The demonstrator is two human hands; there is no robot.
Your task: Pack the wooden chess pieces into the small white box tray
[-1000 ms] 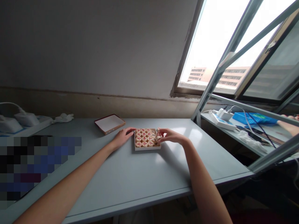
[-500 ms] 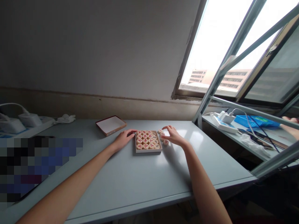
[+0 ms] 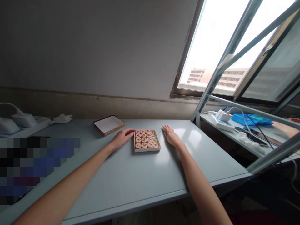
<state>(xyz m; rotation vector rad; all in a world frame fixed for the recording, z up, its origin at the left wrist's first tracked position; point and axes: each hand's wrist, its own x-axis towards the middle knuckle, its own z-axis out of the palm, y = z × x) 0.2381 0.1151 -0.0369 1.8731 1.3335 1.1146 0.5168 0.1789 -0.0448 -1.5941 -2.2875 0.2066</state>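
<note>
A shallow box [image 3: 147, 150] filled with round wooden chess pieces [image 3: 145, 138], marked in red and dark characters, lies on the grey table [image 3: 131, 178]. My left hand [image 3: 122, 137] rests on the table against the box's left side, fingers loosely stretched and touching its far left corner. My right hand [image 3: 171, 136] lies flat, palm down, on the table just right of the box, fingers straight and together. No loose pieces show beside it. The box lid [image 3: 109, 124], red-edged and white inside, lies upturned at the back left.
A wall runs behind the table. An open window frame [image 3: 217, 75] slants over the right side. A second desk [image 3: 236, 132] at right holds a power strip, cables and a blue tray; another person's arm [image 3: 284, 127] rests there. White items lie far left.
My right hand dropped a piece beside the box, then flattened onto the table over the spot where loose pieces lay. My left hand stayed at the box's left edge.
</note>
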